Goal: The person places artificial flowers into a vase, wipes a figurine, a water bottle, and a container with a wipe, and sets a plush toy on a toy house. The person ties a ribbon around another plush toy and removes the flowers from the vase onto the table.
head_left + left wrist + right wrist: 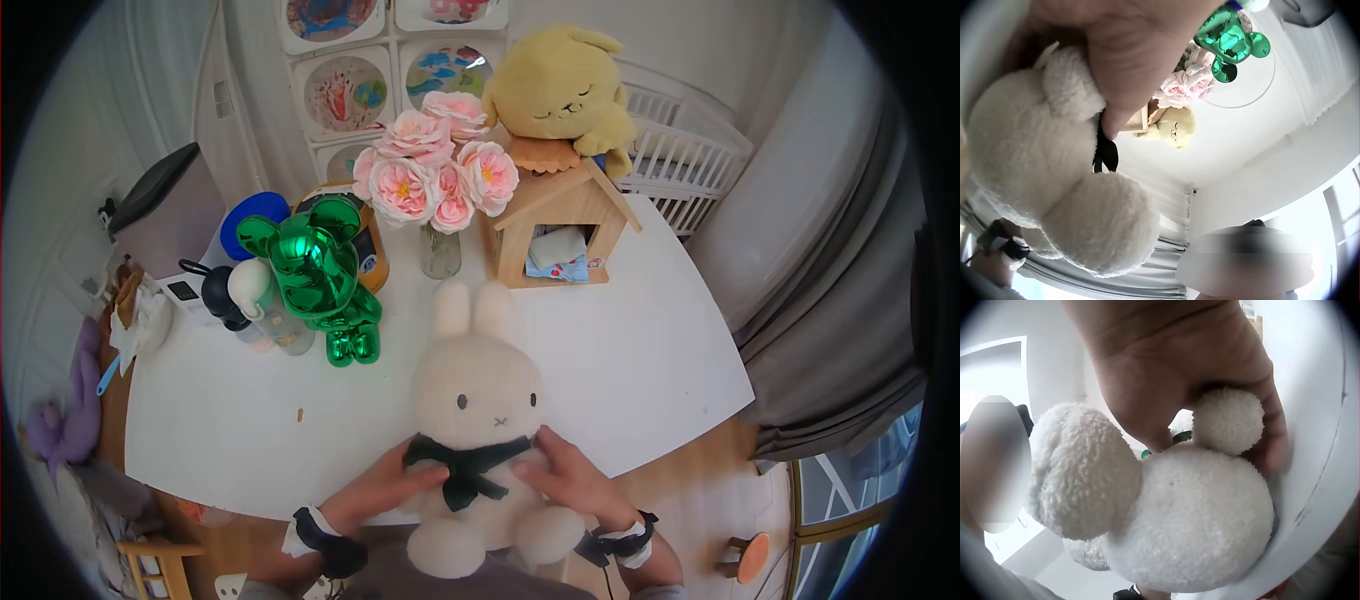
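A cream plush bunny [480,385] with long upright ears faces up in the head view, at the table's near edge. Around its neck is a dark green scarf [468,470], knotted in front. My left hand [385,483] grips the bunny's side below the head, thumb over the chest by the scarf. On the opposite side my right hand [575,478] holds it the same way, fingers behind the body. The left wrist view shows the bunny's fluffy body [1032,147] beneath my thumb. In the right wrist view, a round arm [1229,422] of the bunny sits within my hand's curve.
On the white table [640,370] stand a shiny green bear figure [318,275], bottles [262,300], a vase of pink roses [440,250] and a small wooden house [560,220]. A yellow plush [560,95] sits on the house roof. Grey curtains [840,330] hang at right.
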`<state>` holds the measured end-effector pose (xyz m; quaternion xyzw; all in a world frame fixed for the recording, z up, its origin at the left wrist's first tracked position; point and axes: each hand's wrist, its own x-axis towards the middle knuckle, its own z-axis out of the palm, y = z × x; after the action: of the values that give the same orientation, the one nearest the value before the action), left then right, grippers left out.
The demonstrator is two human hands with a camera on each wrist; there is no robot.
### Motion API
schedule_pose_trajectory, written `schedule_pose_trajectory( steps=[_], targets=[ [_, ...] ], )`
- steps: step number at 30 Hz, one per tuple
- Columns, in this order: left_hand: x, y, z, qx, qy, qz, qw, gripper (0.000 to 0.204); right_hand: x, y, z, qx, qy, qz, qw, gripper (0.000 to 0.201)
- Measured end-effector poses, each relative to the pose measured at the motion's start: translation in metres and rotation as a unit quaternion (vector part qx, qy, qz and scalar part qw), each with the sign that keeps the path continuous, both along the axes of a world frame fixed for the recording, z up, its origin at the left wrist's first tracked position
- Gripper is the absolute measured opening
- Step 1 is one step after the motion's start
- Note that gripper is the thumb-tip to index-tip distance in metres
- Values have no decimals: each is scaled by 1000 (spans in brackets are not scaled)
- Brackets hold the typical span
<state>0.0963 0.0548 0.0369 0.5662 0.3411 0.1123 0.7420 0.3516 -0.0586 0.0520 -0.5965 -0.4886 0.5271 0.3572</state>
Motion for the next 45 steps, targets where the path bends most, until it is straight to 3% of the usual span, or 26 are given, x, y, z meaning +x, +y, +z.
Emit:
schedule_pose_trajectory(
  steps=[1,3,6,10,12,13,15,18,23,29,35,45],
  targets=[
    [0,-1,2,12,-13,-7,1000,67,1,-2,-1,69,-8,1,998,62],
    [1,0,9,30,-26,-14,999,67,2,-5,8,81,5,-9,997,64],
    [3,1,19,154,-46,-64,985,72,4,-10,19,154,-21,-39,987,66],
    [26,5,37,177,-92,-57,978,76,23,-12,10,139,-23,-54,988,65],
    [45,20,44,342,-76,-42,936,85,37,-4,6,229,-95,-71,966,60],
    [59,30,46,366,-87,-29,926,85,46,4,2,231,-96,-74,965,60],
    [87,54,42,361,-99,-3,927,74,66,25,1,230,-133,-165,950,56],
    [131,87,26,385,-130,38,913,47,79,60,28,276,-86,-193,938,55],
    [176,118,-6,364,-162,63,915,46,123,107,-8,331,-108,-213,913,60],
    [196,142,-30,360,-149,69,918,49,140,129,-19,291,-106,-220,925,67],
    [194,133,-30,339,-145,87,926,45,136,125,-30,312,-8,-232,921,65],
    [194,104,-31,315,-143,69,936,44,131,95,-22,295,-49,-249,921,54]
  ],
)
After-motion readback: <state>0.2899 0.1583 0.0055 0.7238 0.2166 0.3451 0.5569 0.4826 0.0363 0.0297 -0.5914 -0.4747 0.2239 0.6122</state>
